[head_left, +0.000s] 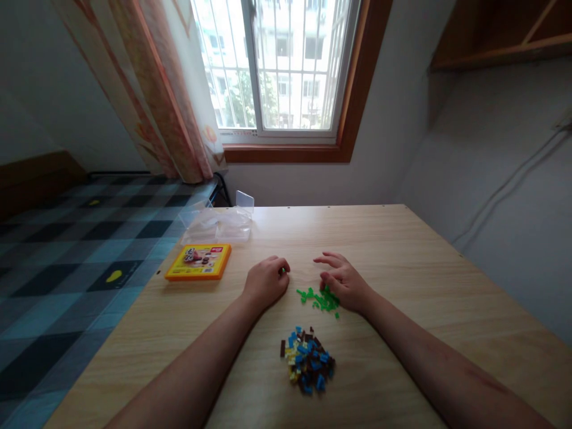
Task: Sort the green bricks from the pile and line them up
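1. Our left hand [266, 280] rests on the table [402, 250] with its grip curled shut. A small green piece [283, 271] shows between thumb and forefinger, so we judge it pinched there. The heel of the hand lies on the wood, which likely steadies so small a hold.

2. Our right hand [342, 285] lies just beside it, its grip loose and partly spread. The forefinger reaches forward, and the other fingers bend down onto the far edge of the green bricks [319, 300]. We cannot see anything held in it.

3. The green bricks lie scattered flat in a thin patch between the two hands, where each one can be seen and picked singly.

4. The mixed pile [307, 359] of blue, brown and yellow bricks sits nearer to us between the forearms. It is clearly apart from the green ones, so the colours seem to be kept separate on purpose.

5. The yellow box [199, 262] lies flat at the left edge of the table, with clear plastic packaging [218, 223] behind it. Both are well away from the hands, which leaves the middle for the bricks.

6. A bed [67, 250] with a checked cover stands to the left of the table.
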Tool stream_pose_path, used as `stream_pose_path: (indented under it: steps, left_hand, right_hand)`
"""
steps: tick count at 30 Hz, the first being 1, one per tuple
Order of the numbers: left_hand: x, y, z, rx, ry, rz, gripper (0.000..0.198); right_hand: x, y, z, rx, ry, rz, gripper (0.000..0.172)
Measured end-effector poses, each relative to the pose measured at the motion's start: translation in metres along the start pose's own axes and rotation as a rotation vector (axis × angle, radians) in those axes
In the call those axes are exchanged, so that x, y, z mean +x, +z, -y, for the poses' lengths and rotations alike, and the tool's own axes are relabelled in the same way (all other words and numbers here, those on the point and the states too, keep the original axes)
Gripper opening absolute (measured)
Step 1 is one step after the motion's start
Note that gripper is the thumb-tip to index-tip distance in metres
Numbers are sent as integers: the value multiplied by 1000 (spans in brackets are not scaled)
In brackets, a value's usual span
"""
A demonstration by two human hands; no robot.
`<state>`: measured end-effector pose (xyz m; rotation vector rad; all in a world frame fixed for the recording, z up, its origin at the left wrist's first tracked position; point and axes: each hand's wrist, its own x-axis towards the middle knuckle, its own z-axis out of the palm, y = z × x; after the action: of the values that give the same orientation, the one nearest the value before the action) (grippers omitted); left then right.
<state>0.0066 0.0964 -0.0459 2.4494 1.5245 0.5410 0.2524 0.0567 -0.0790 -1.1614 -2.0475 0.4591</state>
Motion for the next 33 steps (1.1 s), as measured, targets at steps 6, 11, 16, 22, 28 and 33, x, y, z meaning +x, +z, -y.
stream_pose_path:
  steps: [6, 11, 16, 22, 28, 33]
  left_hand:
    - [0, 1, 0, -49, 8, -30, 17]
    - [1, 4, 2, -32, -8, -32, 19]
    - [2, 4, 2, 14, 1, -21, 19]
    - [1, 3, 0, 26, 4, -4, 18]
    - [1, 0, -3, 85, -15, 22, 19]
    - [0, -2, -6, 150, -25, -4, 21]
  right_hand:
    - [-2, -4, 6, 43, -102, 38, 49]
    - [-2, -6, 12, 4, -136, 115, 45]
    - [-1, -5, 9, -42, -95, 74, 51]
    - [0, 0, 1, -93, -4, 28, 54]
    - [2, 3, 1, -137, 10, 63, 53]
    - [3, 4, 6, -188, 23, 96, 53]
